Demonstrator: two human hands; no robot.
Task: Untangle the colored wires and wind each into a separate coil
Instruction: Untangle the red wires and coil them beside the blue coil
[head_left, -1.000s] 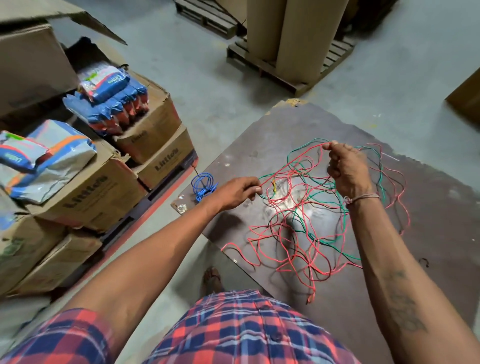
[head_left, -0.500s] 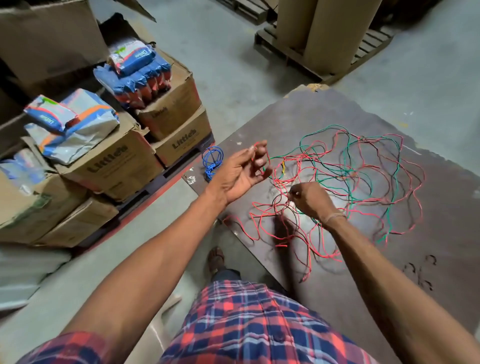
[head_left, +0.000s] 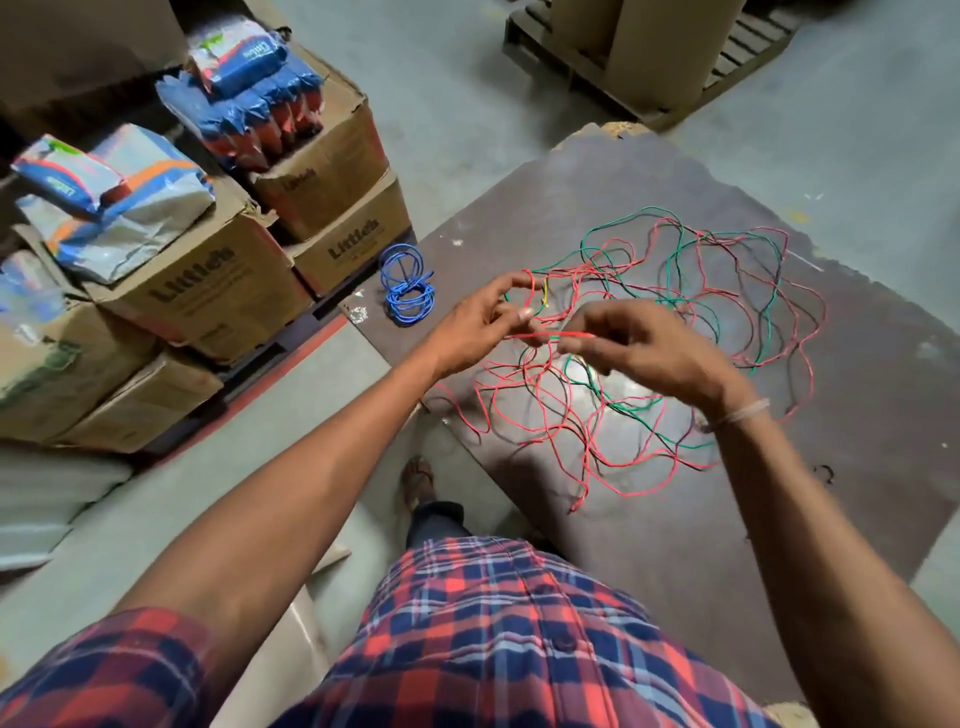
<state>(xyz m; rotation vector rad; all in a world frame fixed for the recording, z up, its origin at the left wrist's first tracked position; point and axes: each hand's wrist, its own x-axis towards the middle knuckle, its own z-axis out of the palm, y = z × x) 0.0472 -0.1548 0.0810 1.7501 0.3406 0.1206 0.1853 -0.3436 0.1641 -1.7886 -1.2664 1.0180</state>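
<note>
Between both grips (head_left: 545, 332), red wire (head_left: 550, 335)

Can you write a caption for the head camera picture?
Both hands, left and right, stretch a red wire above the tangle; blue coil sits finished.

Both hands are above the tangle of red and green wires (head_left: 675, 332) on the dark surface (head_left: 857, 467). The left hand (head_left: 478, 325) and right hand (head_left: 649, 348) pinch one red wire (head_left: 550, 335) between them. A blue coil (head_left: 406, 288) lies far left.

"Little's" is printed in dark letters on the sides of three stacked cardboard boxes: front box (head_left: 197, 275), lower right box (head_left: 353, 241), upper box (head_left: 301, 182), the last blurred. Blue packets (head_left: 244, 54) on top carry white script, unreadable.
</note>
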